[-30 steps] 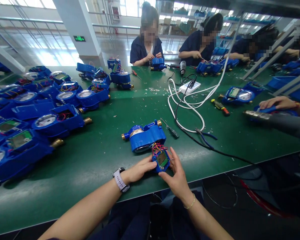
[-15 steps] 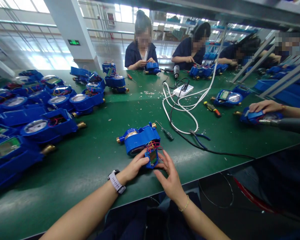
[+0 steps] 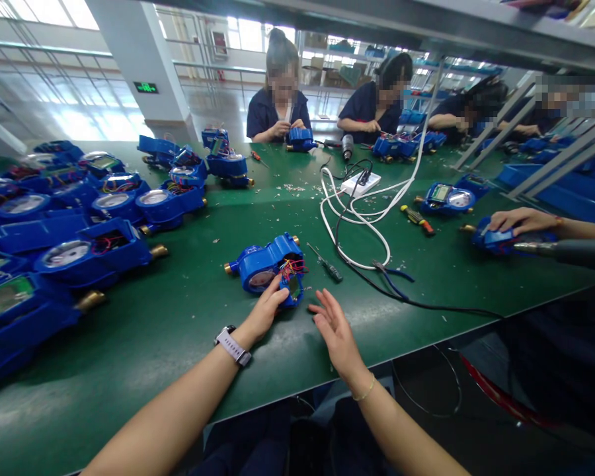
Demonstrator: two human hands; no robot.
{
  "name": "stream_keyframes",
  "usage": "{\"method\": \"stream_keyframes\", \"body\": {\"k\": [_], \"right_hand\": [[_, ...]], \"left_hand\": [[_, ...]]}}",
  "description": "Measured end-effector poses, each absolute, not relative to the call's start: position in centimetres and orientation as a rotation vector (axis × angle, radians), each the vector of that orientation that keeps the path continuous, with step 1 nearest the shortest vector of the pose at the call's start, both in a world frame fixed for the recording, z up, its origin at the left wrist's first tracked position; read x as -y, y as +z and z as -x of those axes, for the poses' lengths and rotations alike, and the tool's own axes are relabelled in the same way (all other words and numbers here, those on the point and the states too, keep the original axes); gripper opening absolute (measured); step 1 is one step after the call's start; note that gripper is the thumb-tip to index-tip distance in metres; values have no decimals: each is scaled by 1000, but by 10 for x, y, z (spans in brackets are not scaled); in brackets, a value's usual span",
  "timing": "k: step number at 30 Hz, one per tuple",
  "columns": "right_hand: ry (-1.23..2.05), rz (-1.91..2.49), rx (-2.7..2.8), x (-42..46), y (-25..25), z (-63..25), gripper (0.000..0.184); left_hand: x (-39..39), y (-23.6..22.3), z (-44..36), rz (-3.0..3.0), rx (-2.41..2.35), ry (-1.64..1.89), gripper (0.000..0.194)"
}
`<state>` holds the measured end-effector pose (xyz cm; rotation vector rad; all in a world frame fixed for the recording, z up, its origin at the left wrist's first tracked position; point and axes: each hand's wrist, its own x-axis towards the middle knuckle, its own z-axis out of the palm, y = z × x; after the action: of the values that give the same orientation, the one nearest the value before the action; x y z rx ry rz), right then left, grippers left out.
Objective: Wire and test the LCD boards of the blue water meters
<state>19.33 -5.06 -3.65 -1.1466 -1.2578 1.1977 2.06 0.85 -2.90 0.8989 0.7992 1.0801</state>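
A blue water meter (image 3: 252, 263) with brass end fittings lies on the green table in front of me. Its small display unit (image 3: 293, 288), a blue shell with a green circuit board, sits at its near side, joined by red and other thin wires (image 3: 292, 267). My left hand (image 3: 264, 313) is closed on the left edge of that unit, thumb on top; some fingertips are hidden. Just to the right, my right hand (image 3: 338, 330) is held apart from the unit, fingers spread and with nothing in them. A thin-bladed screwdriver (image 3: 332, 272) lies beyond it.
Many blue meters (image 3: 94, 254) crowd the table's left. Pliers (image 3: 395, 280), a white power strip (image 3: 361, 184) with looped cables, and a yellow-and-red screwdriver (image 3: 416, 219) lie to the right. A co-worker's hand (image 3: 520, 219) rests on a meter near a power tool (image 3: 570, 250); other people work opposite.
My right hand has drawn away from the display unit to the right. The meter has turned and shifted slightly away and left, its dial now more visible. My left hand stays on the unit.
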Motion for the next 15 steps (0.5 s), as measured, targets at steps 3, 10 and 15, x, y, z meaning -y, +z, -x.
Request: {"method": "stream_keyframes", "body": {"k": [3, 10, 15], "right_hand": [[1207, 1144, 1273, 32, -36, -190, 59], [1130, 1127, 1400, 28, -34, -180, 64], [1077, 1143, 1447, 32, -34, -179, 67]], "left_hand": [[-12, -24, -16, -789, -827, 1102, 68], [-10, -22, -11, -743, -757, 1073, 56], [-8, -29, -12, -843, -658, 1071, 57]]}}
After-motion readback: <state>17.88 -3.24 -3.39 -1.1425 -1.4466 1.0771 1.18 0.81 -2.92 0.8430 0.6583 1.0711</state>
